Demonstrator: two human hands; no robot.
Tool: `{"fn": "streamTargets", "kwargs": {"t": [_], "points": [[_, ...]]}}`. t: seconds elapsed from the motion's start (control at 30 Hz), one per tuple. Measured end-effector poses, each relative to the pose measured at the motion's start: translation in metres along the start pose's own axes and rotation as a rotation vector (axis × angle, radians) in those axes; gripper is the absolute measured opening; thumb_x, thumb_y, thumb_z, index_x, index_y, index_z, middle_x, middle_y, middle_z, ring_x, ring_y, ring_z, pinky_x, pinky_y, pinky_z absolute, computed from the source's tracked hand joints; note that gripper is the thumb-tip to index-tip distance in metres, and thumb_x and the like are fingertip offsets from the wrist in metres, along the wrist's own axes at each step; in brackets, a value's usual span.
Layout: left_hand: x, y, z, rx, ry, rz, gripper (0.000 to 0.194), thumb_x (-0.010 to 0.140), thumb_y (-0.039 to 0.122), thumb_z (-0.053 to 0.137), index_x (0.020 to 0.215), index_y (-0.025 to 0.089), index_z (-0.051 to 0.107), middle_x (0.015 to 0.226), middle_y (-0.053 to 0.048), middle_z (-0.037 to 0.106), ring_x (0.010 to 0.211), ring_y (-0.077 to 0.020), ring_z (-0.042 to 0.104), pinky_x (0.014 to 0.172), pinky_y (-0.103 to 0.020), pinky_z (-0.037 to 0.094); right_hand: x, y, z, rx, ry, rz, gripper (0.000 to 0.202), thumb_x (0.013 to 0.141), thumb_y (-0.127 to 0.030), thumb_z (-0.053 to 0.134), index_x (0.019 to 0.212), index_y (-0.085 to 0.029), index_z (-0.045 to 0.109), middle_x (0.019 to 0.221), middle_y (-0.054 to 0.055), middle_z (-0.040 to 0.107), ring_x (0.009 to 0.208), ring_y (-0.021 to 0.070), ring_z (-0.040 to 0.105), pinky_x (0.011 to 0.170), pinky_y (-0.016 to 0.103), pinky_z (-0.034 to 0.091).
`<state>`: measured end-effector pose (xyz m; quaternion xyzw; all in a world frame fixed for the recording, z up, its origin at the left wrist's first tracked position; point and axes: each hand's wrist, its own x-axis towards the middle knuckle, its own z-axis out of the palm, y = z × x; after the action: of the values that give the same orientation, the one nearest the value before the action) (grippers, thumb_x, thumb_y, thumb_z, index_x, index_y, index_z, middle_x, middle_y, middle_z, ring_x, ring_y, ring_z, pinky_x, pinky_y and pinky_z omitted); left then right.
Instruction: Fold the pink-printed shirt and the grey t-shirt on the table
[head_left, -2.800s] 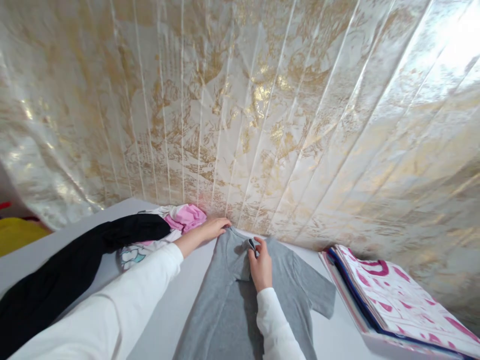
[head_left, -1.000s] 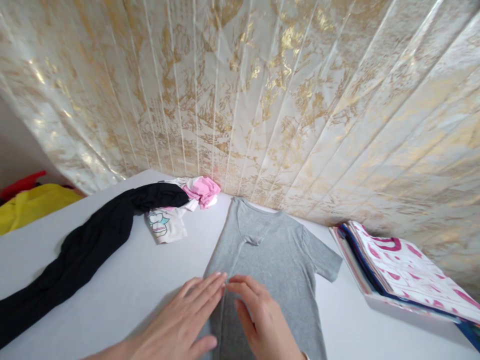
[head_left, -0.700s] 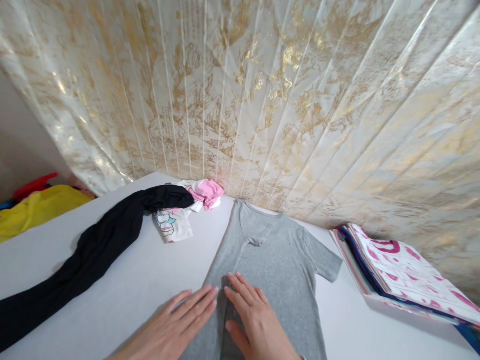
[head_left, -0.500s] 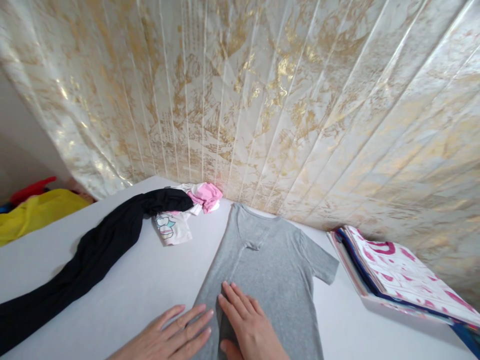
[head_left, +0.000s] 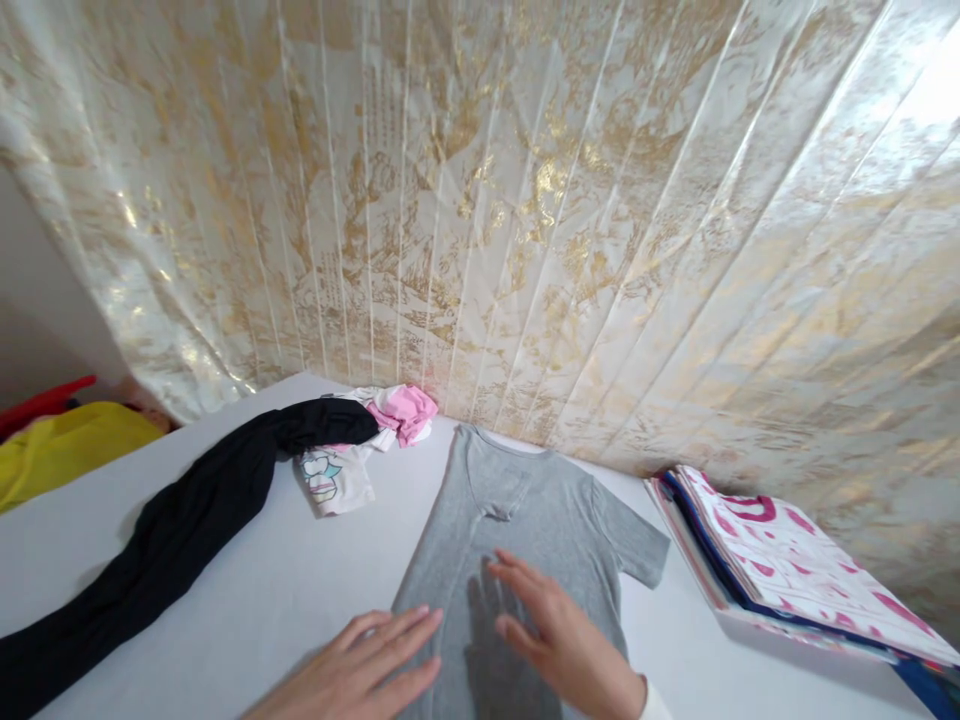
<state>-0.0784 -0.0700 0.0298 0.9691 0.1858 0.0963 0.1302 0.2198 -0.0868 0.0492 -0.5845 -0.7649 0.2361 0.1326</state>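
A grey short-sleeved T-shirt is spread on the white table, its neckline toward the wall. The left side is folded inward, so only the right sleeve sticks out. My left hand rests at the shirt's folded left edge with fingers stretched. Over the middle of the shirt hovers my right hand, fingers extended and thumb apart, casting a shadow on the cloth. Neither hand grips anything.
Black clothing stretches along the left. Beyond it lie crumpled pink cloth and a white printed garment. A folded clothes stack stands right; yellow cloth is far left. A gold-patterned wall covering rises behind.
My right hand has lifted off the shirt and moved to the right. My left hand has shifted slightly right along the folded edge. The camera view has tilted up a little.
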Motion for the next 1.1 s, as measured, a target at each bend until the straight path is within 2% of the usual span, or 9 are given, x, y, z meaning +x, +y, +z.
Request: {"fn": "streamTargets", "kwargs": {"t": [0.17, 0.27, 0.37, 0.47, 0.57, 0.7, 0.83, 1.0, 1.1], "points": [[0.085, -0.021, -0.013, -0.08, -0.034, -0.266, 0.063, 0.093, 0.025, 0.051, 0.151, 0.024, 0.028, 0.158, -0.007, 0.018, 0.145, -0.0228, 0.021, 0.117, -0.042, 0.023, 0.004, 0.122, -0.04, -0.255, 0.467, 0.393, 0.048, 0.083, -0.032, 0.047, 0.127, -0.012, 0.056, 0.131, 0.017, 0.059, 0.124, 0.0258, 0.055, 0.107, 0.039, 0.039], [0.142, -0.041, -0.005, -0.063, 0.054, -0.276, 0.052, 0.097, 0.03, 0.043, 0.148, 0.02, 0.035, 0.157, -0.009, 0.023, 0.145, -0.0209, 0.022, 0.116, -0.04, 0.022, 0.009, 0.173, -0.06, -0.351, 0.545, 0.628, 0.049, 0.08, -0.032, 0.05, 0.122, -0.008, 0.057, 0.127, 0.023, 0.06, 0.122, 0.0296, 0.056, 0.103, 0.039, 0.04], [0.18, -0.054, 0.008, -0.044, 0.098, -0.291, 0.05, 0.1, 0.036, 0.039, 0.146, 0.018, 0.038, 0.155, -0.012, 0.028, 0.145, -0.0236, 0.023, 0.114, -0.043, 0.023, 0.016, 0.191, -0.073, -0.343, 0.545, 0.735, 0.045, 0.077, -0.037, 0.054, 0.111, -0.009, 0.062, 0.12, 0.027, 0.062, 0.118, 0.0358, 0.057, 0.096, 0.045, 0.043], [0.194, -0.061, 0.023, -0.035, 0.101, -0.295, 0.052, 0.099, 0.041, 0.042, 0.145, 0.017, 0.04, 0.154, -0.014, 0.03, 0.144, -0.0262, 0.025, 0.113, -0.045, 0.025, 0.022, 0.193, -0.086, -0.27, 0.462, 0.79, 0.025, 0.074, -0.04, 0.06, 0.081, -0.017, 0.067, 0.089, 0.018, 0.07, 0.095, 0.0354, 0.066, 0.08, 0.043, 0.047], [0.193, -0.065, 0.035, -0.03, 0.118, -0.285, 0.055, 0.097, 0.043, 0.046, 0.146, 0.017, 0.039, 0.155, -0.013, 0.028, 0.144, -0.0262, 0.023, 0.113, -0.045, 0.023, 0.028, 0.187, -0.103, -0.156, 0.367, 0.767, 0.02, 0.071, -0.03, 0.063, 0.055, -0.021, 0.055, 0.058, 0.004, 0.061, 0.073, 0.0256, 0.066, 0.068, 0.032, 0.046], [0.191, -0.069, 0.043, -0.036, 0.154, -0.269, 0.057, 0.097, 0.048, 0.046, 0.146, 0.019, 0.038, 0.155, -0.012, 0.029, 0.145, -0.0254, 0.023, 0.114, -0.044, 0.021, 0.054, 0.159, -0.117, 0.058, 0.279, 0.711, 0.024, 0.079, -0.027, 0.058, 0.057, -0.021, 0.052, 0.048, -0.004, 0.048, 0.056, 0.0163, 0.058, 0.052, 0.025, 0.041], [0.192, -0.068, 0.044, -0.034, 0.183, -0.259, 0.056, 0.097, 0.048, 0.047, 0.144, 0.017, 0.04, 0.154, -0.015, 0.033, 0.144, -0.0266, 0.025, 0.113, -0.044, 0.023, 0.108, 0.118, -0.106, 0.314, 0.167, 0.674, 0.017, 0.089, -0.031, 0.053, 0.082, -0.018, 0.061, 0.059, -0.004, 0.055, 0.051, 0.0125, 0.056, 0.045, 0.022, 0.044], [0.19, -0.063, 0.038, -0.035, 0.227, -0.248, 0.039, 0.095, 0.042, 0.052, 0.123, 0.015, 0.057, 0.142, -0.015, 0.05, 0.139, -0.0275, 0.034, 0.111, -0.044, 0.025, 0.166, 0.084, -0.078, 0.532, 0.036, 0.675, 0.034, 0.093, -0.036, 0.058, 0.121, -0.017, 0.057, 0.118, 0.008, 0.061, 0.098, 0.0199, 0.063, 0.082, 0.04, 0.055], [0.188, -0.062, 0.033, -0.059, 0.257, -0.255, 0.03, 0.094, 0.04, 0.056, 0.112, 0.017, 0.061, 0.131, -0.012, 0.059, 0.133, -0.0264, 0.042, 0.11, -0.042, 0.027, 0.17, 0.086, -0.073, 0.587, 0.017, 0.651, 0.036, 0.093, -0.037, 0.059, 0.123, -0.017, 0.056, 0.121, 0.008, 0.059, 0.101, 0.0208, 0.062, 0.085, 0.042, 0.054]]}}
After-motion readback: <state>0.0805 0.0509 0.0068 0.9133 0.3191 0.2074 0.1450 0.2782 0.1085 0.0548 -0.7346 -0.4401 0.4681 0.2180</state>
